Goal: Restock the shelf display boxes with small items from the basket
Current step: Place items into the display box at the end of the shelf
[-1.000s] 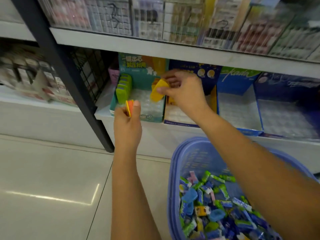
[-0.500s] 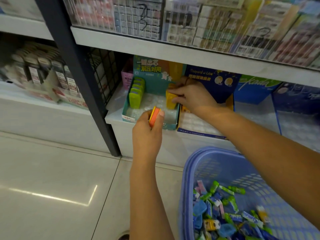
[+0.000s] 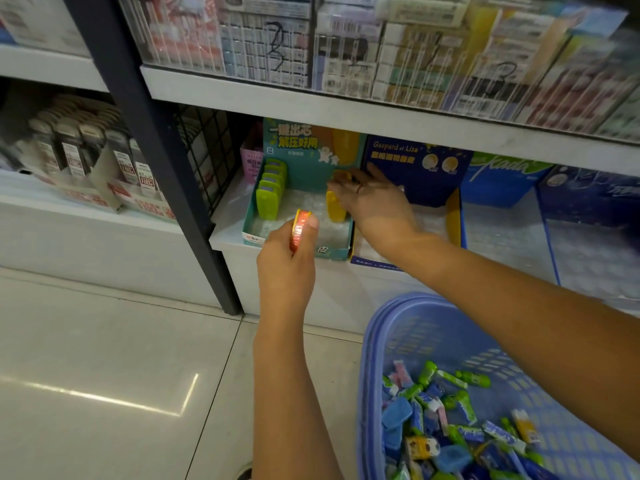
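l hand [image 3: 285,268] pinches orange item [image 3: 300,227], r hand [image 3: 375,206] spread, touching yellow item [image 3: 333,206]

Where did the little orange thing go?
In the head view, the orange item is near the middle, pinched in the left hand. It is just in front of the teal box, left of the yellow item standing inside.

Basket [image 3: 408,327] below shelf box [image 3: 277,237]
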The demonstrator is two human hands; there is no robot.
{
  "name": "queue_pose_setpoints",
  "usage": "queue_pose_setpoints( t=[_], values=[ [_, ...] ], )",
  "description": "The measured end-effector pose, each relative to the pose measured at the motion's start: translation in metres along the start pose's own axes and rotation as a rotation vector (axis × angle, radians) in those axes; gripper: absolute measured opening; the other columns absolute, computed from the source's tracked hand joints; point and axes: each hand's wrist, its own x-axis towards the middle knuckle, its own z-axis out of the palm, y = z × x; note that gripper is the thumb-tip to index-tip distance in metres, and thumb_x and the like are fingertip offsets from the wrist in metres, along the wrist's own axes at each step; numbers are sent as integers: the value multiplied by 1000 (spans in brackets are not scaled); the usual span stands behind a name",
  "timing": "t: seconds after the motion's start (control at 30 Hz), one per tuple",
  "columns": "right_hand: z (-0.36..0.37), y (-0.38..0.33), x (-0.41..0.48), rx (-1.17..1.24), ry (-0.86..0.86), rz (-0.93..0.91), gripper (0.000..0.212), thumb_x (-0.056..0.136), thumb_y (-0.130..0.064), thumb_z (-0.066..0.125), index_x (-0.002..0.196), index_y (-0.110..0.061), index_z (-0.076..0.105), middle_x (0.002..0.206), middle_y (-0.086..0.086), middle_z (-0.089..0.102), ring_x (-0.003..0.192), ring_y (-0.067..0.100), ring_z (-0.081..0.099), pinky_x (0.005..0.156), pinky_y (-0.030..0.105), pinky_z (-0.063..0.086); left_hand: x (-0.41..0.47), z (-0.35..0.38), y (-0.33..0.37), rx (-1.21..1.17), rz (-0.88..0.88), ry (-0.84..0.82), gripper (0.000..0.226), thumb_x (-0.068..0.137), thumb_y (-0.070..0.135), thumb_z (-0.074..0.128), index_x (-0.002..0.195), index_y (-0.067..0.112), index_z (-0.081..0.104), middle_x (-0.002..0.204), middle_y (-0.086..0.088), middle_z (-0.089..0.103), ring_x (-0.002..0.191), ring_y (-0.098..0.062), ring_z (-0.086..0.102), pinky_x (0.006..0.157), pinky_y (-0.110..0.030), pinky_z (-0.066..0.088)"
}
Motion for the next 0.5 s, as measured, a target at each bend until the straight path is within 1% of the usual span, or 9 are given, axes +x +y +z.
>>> queue_pose_setpoints(
  t=[0.03,0.1,0.17,0.2,0.27,0.33,0.37,0.43,0.5],
  values=[
    [2,-2,-2,3,-18,29,55,99,-17,35,148,-34,17,159,-4,12,146,31,8,110,61,23,1,0,2,-38,-20,5,48,95,48,45,66,10,48,62,-2,49,59,-13,47,56,-23,40],
    [5,-5,-7,3,-9,40,60,99,-15,34,150,-34,9,160,-2,6,146,33,4,114,56,18,-1,-3,8,-201,-84,2,48,94,48,48,69,7,54,59,2,53,56,-9,51,55,-18,43],
    [3,-7,-18,86,55,-6,59,100,-20,37,150,-32,9,160,-3,3,147,29,0,117,45,8,-3,-5,12,-362,-150,-27,42,93,47,48,75,13,65,63,5,62,55,-3,53,54,-17,47],
    [0,-8,-24,178,131,-47,56,100,-22,39,150,-28,15,160,-2,8,147,26,4,117,38,7,-5,-7,14,-419,-169,-47,38,94,46,47,79,18,68,66,6,65,55,-1,53,53,-16,47],
    [-10,-10,-38,569,214,-63,48,98,-28,45,145,-22,35,150,2,34,140,20,30,111,26,22,-7,-8,15,-469,-188,-82,39,94,49,43,85,20,68,66,7,64,54,0,51,49,-14,43],
    [-28,-14,-50,1058,98,-37,39,94,-33,53,132,-24,53,128,-4,58,118,8,54,99,22,44,-7,-4,17,-417,-189,-99,44,95,52,38,82,20,65,60,9,58,52,-1,48,48,-16,39],
    [-36,-15,-55,1205,30,-50,35,91,-31,58,126,-26,58,117,-8,63,107,3,59,89,20,50,-7,-2,18,-359,-167,-111,44,95,52,37,79,21,63,59,9,55,53,-3,47,49,-18,38],
    [-45,-16,-59,1207,-14,-102,31,86,-21,66,115,-29,63,103,-9,67,93,1,63,81,16,53,-7,5,21,-259,-103,-150,44,97,50,35,79,19,61,62,6,52,57,-9,44,53,-25,36],
    [-49,-11,-56,1174,7,-70,30,82,-14,71,108,-27,65,97,-4,68,86,5,64,82,20,55,-8,11,20,-178,-51,-138,44,98,47,35,88,14,62,71,4,54,64,-11,47,57,-29,40]
  ],
)
